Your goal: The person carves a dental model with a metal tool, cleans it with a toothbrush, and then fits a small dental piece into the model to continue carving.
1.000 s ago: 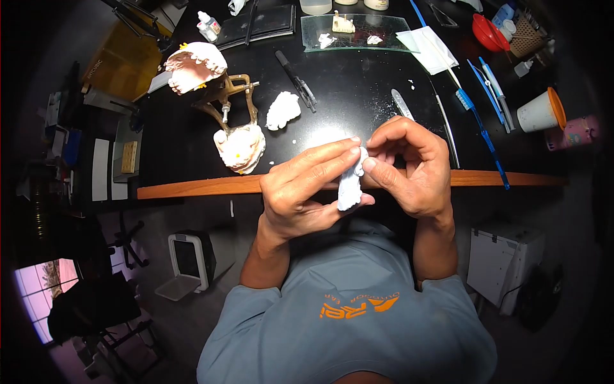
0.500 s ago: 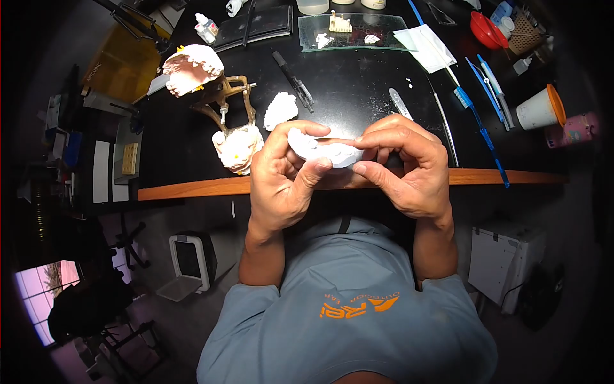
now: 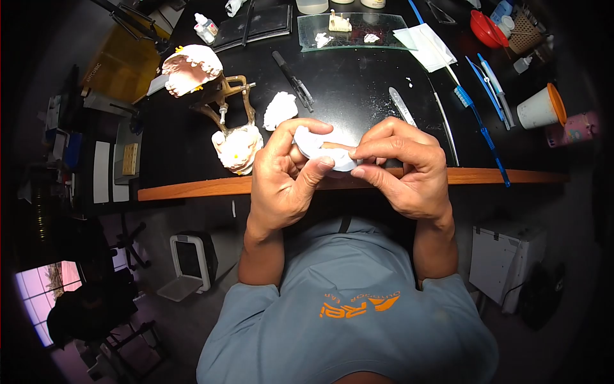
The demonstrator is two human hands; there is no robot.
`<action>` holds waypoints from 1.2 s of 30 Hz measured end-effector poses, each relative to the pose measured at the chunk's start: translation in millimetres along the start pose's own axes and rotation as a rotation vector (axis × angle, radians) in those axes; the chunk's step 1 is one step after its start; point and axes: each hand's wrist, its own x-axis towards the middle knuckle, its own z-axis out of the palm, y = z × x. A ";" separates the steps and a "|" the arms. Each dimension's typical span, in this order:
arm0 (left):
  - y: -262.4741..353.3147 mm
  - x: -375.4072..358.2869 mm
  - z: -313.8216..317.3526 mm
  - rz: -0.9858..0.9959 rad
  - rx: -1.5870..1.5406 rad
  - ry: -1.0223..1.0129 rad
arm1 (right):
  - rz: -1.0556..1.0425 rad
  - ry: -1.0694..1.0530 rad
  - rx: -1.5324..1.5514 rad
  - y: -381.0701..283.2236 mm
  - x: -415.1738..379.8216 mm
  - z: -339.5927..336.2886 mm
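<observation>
A white curved dental cast is held above the table's front edge. My left hand grips its left end between thumb and fingers. The thumb and fingertips of my right hand pinch its right side. Part of the cast is hidden behind the fingers. Just beyond my left hand lies a white lumpy piece. To the left stands a brass-coloured articulator with an upper pink-white cast and a lower one.
A black pen, a small blade and a blue brush lie on the black table. Farther back is a glass plate with small pieces. A white cup with orange rim stands at the right.
The cast has been turned and tilted between my hands, showing more of its inner curve. Both hands keep hold of it and have shifted slightly.
</observation>
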 end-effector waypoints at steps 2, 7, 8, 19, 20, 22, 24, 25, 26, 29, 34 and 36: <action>0.5 -0.3 -0.6 0.000 0.016 -0.007 | 0.010 -0.016 -0.008 -1.7 1.0 -0.6; -1.0 -0.9 -2.4 -0.012 0.048 -0.006 | -0.021 -0.015 -0.024 -0.1 1.3 2.8; -1.3 -0.6 -2.7 -0.012 0.050 -0.006 | -0.039 -0.010 -0.025 0.6 1.4 3.4; -9.5 1.4 -4.1 0.168 0.106 -0.076 | -0.107 0.023 -0.039 0.1 0.5 1.0; -10.6 1.1 -5.1 0.183 0.119 -0.086 | -0.114 0.030 -0.023 0.8 0.0 0.9; -9.1 1.5 -4.2 0.207 0.134 -0.095 | -0.064 0.042 -0.007 0.3 -1.8 0.2; -9.5 2.5 -3.1 0.243 0.138 -0.092 | -0.034 0.048 -0.009 0.2 -2.7 -0.7; -9.2 2.9 -4.3 0.259 0.192 -0.115 | -0.028 0.047 -0.019 0.2 -2.4 -1.7; -8.1 3.2 -6.7 0.275 0.245 -0.138 | -0.022 0.046 -0.030 0.2 -2.1 -2.6; -7.3 5.2 -6.7 0.323 0.330 -0.149 | -0.025 0.067 -0.018 0.6 -1.1 -1.2; -12.4 2.8 -5.4 0.329 0.280 -0.146 | -0.015 0.074 -0.004 0.1 -0.8 -1.2; -9.5 2.0 -7.6 0.312 0.339 -0.183 | -0.010 0.075 0.000 0.2 -1.3 -1.5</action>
